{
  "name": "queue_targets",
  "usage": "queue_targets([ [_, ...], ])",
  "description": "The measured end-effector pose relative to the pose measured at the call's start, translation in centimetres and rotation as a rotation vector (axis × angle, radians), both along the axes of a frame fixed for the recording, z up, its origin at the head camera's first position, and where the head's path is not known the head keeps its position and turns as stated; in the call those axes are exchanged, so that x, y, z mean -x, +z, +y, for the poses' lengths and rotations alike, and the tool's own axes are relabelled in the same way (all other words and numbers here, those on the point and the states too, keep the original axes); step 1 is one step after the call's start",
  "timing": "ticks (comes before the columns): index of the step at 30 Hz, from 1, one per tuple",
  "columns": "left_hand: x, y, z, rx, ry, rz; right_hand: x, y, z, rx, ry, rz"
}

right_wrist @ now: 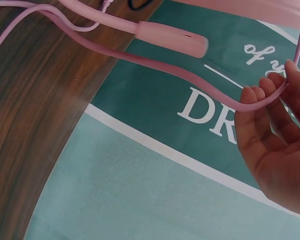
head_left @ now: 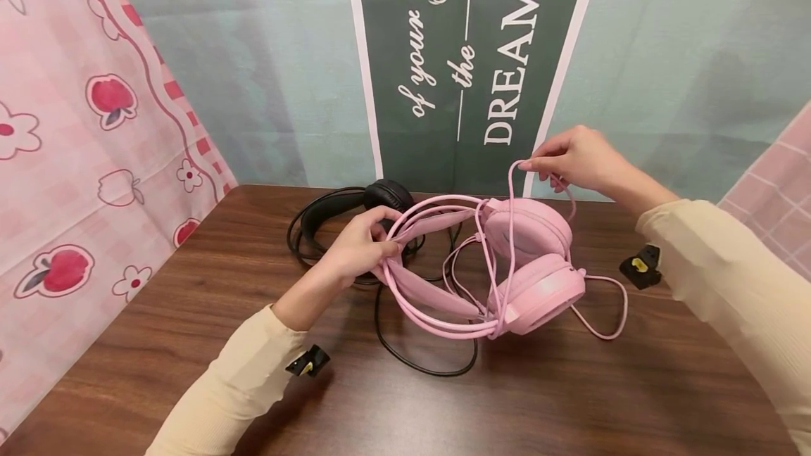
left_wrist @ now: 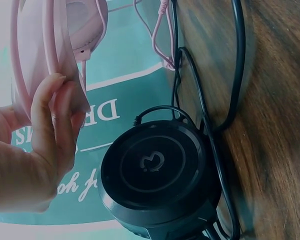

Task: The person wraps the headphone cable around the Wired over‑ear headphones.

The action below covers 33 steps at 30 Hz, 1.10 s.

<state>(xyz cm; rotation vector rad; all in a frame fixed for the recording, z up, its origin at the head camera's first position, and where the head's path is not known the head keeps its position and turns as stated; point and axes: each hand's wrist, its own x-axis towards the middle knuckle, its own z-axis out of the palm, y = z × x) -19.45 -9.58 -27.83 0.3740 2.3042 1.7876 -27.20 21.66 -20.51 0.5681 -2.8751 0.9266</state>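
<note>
My left hand [head_left: 364, 246] grips the pink headphones [head_left: 546, 293] by the top of their headband, fingers and thumb around the band. The two ear cups point right, held over the table. In the left wrist view the fingers wrap the pink headband [left_wrist: 35, 55]. My right hand [head_left: 573, 157] pinches the pink cable [head_left: 510, 231] above the upper ear cup. From there the cable runs down across the headband, and more of it loops to the right of the cups. The right wrist view has the cable [right_wrist: 170, 70] lying across the fingers, near a pink microphone boom [right_wrist: 172, 39].
Black headphones [head_left: 388, 195] lie on the wooden table [head_left: 393, 414] behind the left hand, their black cable [head_left: 437, 373] looping under the pink pair. A green and white printed cloth [head_left: 253, 90] hangs at the back. Pink patterned cloth [head_left: 63, 181] hangs at the left.
</note>
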Motion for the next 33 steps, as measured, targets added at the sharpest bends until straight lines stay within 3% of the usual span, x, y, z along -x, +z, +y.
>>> queue_targets([
  [8,0.1,0.1,0.3,0.051,-0.03,0.054,-0.2,0.2,-0.7,-0.038,0.026,0.018],
  [16,0.0,0.2,0.6,0.105,-0.021,0.115,-0.1,0.1,-1.3,-0.071,0.049,0.028],
  [33,0.1,-0.3,0.0,0.089,0.0,0.149,0.2,-0.8,-0.4,-0.146,0.129,-0.029],
])
